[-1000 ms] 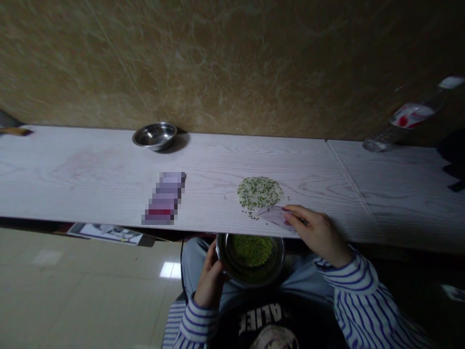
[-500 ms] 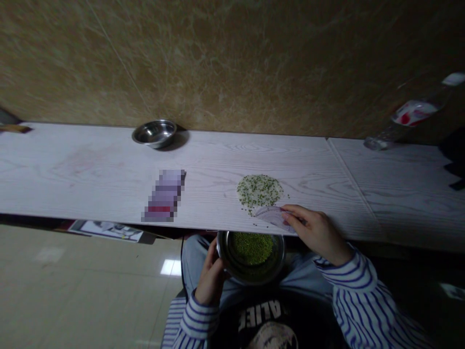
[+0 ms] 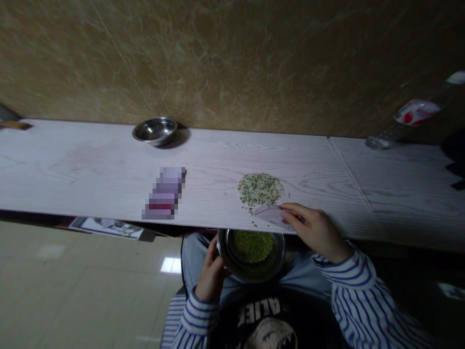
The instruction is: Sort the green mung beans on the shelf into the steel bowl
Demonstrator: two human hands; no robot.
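My left hand (image 3: 212,272) grips the left rim of a steel bowl (image 3: 281,264), tucked just under the table's front edge above my lap. Small green beans (image 3: 252,246), which look like mung beans, lie inside it. My right hand (image 3: 315,228) pinches a thin, pale purple rounded card (image 3: 269,215), tilted at the table's front edge. Beyond the card spreads a round patch of green beans mixed with whitish bits (image 3: 260,189). A few loose beans lie between the patch and the edge, close to the card.
An empty steel bowl (image 3: 155,132) stands near the wall. A pixelated flat purple item (image 3: 165,193) lies left of the bean patch. At the back right is a clear bottle (image 3: 416,112) with a red and white label. The narrow white wood-grain table (image 3: 105,174) meets a marbled wall.
The view has shifted very slightly. Both hands, the bowl and the card keep nearly the same places.
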